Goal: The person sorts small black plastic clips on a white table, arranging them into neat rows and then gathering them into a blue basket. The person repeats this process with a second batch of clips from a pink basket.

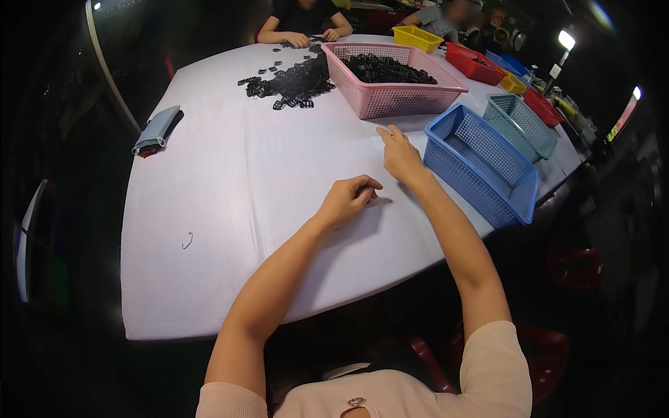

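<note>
My left hand is over the middle of the white-covered table, its fingers curled in. A small dark bit shows by the fingertips, too little of it to name. My right hand is farther out, just in front of the pink basket, with its fingers stretched forward and slightly apart. Nothing shows in that hand. Small black plastic pieces fill the pink basket. More of them lie in a loose pile to its left. An open blue basket stands right beside my right wrist.
A grey-green basket stands behind the blue one, with red trays and a yellow tray farther back. A folded grey-blue cloth item lies at the left edge, a thin cord nearer me. Another person's hands work across the table.
</note>
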Available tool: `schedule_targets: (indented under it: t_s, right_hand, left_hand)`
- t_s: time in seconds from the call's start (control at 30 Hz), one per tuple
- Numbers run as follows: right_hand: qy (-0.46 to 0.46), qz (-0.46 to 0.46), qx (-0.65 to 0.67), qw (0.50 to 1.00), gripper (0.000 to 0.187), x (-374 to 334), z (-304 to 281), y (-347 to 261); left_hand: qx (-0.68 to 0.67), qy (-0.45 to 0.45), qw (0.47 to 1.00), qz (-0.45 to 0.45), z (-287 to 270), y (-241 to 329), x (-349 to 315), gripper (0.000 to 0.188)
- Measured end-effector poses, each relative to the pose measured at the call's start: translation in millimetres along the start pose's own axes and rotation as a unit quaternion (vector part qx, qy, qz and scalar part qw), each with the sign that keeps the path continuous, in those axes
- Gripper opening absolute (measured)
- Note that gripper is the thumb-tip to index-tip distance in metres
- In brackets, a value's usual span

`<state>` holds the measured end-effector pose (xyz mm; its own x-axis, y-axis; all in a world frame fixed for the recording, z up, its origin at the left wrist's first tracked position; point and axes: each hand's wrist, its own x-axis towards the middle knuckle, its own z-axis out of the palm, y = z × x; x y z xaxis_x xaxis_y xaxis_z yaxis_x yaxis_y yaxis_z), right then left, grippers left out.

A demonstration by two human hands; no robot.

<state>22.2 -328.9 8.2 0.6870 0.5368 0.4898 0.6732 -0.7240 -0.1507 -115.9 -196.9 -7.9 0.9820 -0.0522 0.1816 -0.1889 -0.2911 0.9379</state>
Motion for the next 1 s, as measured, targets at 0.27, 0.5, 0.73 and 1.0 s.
schedule_targets:
  t_s: [0.27, 0.5, 0.73, 1.0]
  right_hand:
    - [-0.19, 0.051, -0.056, 0.979, 0.029, 49, 5, -8]
    - [0.12, 0.066, -0.027, 0.99, 0.03, 133, -77, -14]
    - [0.172, -0.158, 0.122, 0.965, 0.026, 123, 6, -104]
    - [0.022, 0.036, 0.202, 0.978, 0.032, 153, 103, -90]
  left_hand:
    - [-0.124, -0.034, 0.991, -0.045, -14, -9, 7, 0.025]
    - [-0.085, -0.041, 0.995, -0.038, -8, -6, 9, 0.024]
    - [-0.107, -0.013, 0.993, -0.053, -8, -21, 12, 0.024]
    - [-0.03, -0.311, 0.934, -0.173, -102, 6, 44, 0.029]
